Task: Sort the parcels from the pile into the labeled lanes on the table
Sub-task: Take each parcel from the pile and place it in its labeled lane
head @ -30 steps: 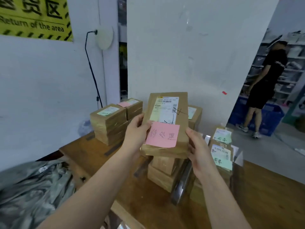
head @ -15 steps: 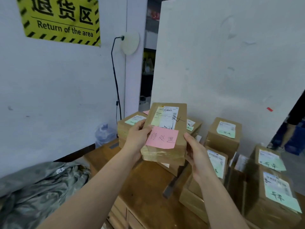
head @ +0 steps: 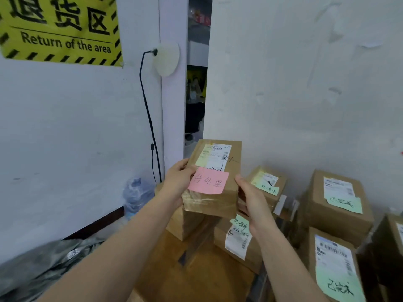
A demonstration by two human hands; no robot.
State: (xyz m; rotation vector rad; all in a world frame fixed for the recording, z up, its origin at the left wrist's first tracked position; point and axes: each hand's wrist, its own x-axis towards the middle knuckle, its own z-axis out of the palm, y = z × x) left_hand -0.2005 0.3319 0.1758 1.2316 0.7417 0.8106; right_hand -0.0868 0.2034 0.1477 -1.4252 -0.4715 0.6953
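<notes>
Parcel (head: 214, 171) with pink note – left hand (head: 177, 182) grips | right hand (head: 250, 196) grips – above table (head: 192, 277)

The held parcel (head: 210, 204) is a brown cardboard box, taped, with a white shipping label (head: 214, 156) on top and a pink handwritten note (head: 208, 180) overlapping the label's lower edge. It is raised clear of the wooden table (head: 196, 275) and tilted toward the camera. The left hand (head: 177, 182) grips its left side, the right hand (head: 250, 197) its right. The stacked parcels (head: 335, 197) to the right carry green notes.
</notes>
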